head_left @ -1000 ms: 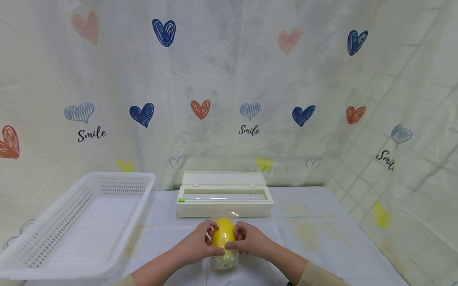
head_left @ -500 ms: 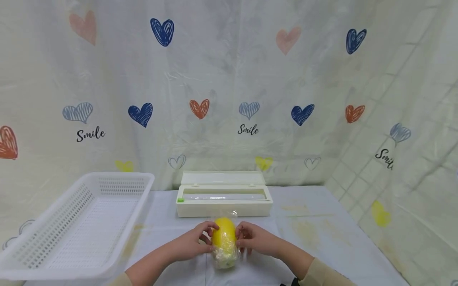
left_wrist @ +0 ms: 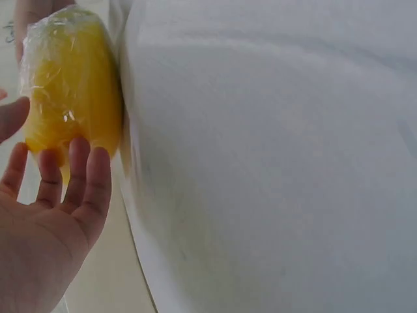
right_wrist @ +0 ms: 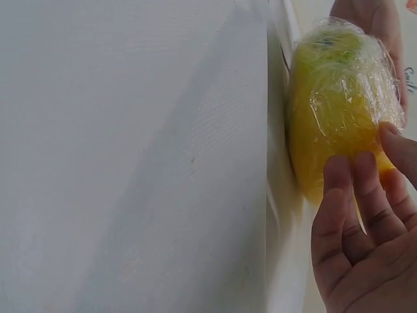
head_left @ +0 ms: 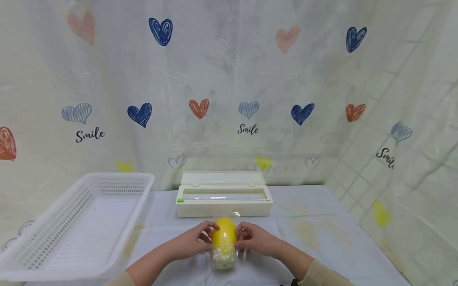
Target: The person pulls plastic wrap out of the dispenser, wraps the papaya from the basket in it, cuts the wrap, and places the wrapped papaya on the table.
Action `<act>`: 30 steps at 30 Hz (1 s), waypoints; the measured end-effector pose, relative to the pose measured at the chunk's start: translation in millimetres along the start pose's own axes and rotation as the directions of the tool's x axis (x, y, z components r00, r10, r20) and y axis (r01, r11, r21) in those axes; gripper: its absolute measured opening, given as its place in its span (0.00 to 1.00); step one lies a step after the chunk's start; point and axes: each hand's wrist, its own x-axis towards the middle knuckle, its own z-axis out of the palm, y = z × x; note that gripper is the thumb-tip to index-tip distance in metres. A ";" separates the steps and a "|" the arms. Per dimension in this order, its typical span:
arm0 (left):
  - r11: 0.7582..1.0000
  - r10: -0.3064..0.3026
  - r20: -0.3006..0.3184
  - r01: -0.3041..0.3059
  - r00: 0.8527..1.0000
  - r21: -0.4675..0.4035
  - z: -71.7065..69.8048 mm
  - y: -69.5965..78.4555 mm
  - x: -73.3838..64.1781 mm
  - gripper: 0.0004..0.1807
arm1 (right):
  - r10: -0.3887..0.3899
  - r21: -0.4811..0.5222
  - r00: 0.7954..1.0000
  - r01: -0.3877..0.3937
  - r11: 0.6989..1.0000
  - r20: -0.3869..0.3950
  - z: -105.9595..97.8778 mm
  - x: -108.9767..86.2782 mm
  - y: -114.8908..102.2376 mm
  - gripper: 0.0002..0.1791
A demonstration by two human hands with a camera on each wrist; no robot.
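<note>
A yellow oblong fruit (head_left: 224, 237) with a greenish end lies on the white cloth, wrapped in clear cling film (head_left: 224, 260) that bunches at its near end. My left hand (head_left: 189, 240) holds its left side, fingertips along the flank and thumb lower down. On the opposite side my right hand (head_left: 259, 240) grips with bent fingers, its thumb at the film. In the left wrist view the left fingers (left_wrist: 98, 176) curve up against the fruit (left_wrist: 75, 85). The right wrist view shows the right thumb and fingertips on the wrapped fruit (right_wrist: 332, 98).
Just behind the fruit stands a white cling film dispenser (head_left: 223, 208), lid raised, a roll inside and a green slider at left. A large white perforated basket (head_left: 125, 234) stands on the left. A heart-printed curtain (head_left: 214, 79) hangs behind the table (head_left: 307, 254).
Both thumbs have drawn apart from the front of the fruit to its sides, baring more of the film. The fruit stays in nearly the same place.
</note>
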 end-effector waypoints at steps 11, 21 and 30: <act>0.999 -0.018 -0.019 0.019 1.000 0.030 -2.3 5.5 -3.5 0.25 | 0.016 0.011 1.000 -0.016 1.000 0.003 4.1 0.3 -1.6 0.16; 0.990 -0.106 -0.159 0.120 0.982 0.080 4.4 19.5 -20.0 0.22 | -0.078 -0.102 0.997 0.078 0.992 0.003 -6.9 -8.4 -5.4 0.12; 0.978 -0.146 -0.275 0.181 0.950 0.108 37.4 35.7 -35.3 0.39 | -0.141 -0.338 0.987 0.157 0.928 0.073 -36.7 7.0 -16.2 0.24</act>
